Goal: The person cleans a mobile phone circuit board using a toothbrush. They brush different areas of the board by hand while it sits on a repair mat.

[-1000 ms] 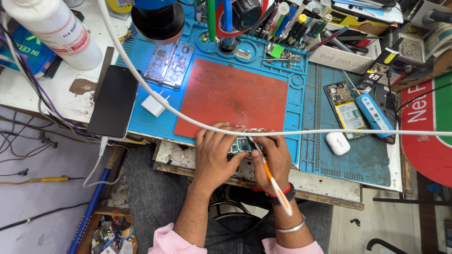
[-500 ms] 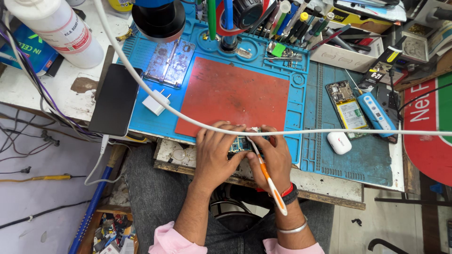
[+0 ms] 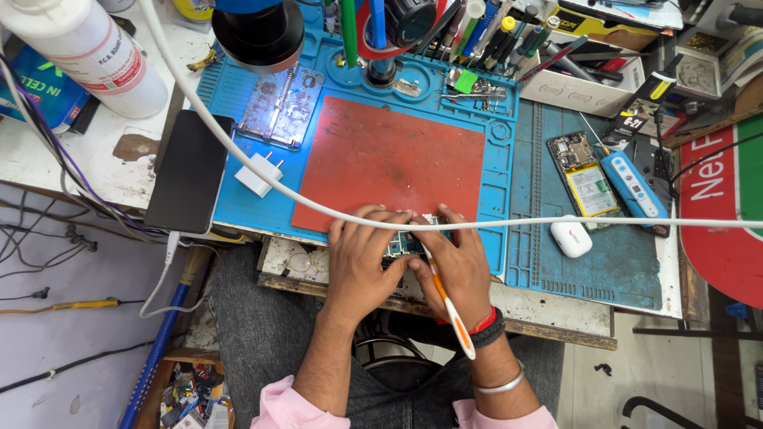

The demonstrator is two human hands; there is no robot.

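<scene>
2 hands work at the near edge of the blue mat [image 3: 238, 210]: my left hand [image 3: 362, 266] pinches the small circuit board [image 3: 403, 244], thin and fragile, best held by its edges, while my right hand [image 3: 459, 266] grips an orange-and-white brush [image 3: 447, 300].

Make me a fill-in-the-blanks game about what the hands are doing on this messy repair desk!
1. Both hands hold a small circuit board at the near edge of the ___ rubber mat.
2. The right hand holds an orange-and-white ___.
3. A black phone lies ___ of the blue work mat.
4. A white ___ stretches across above the left hand.

Missing words: red; brush; left; cable
</scene>
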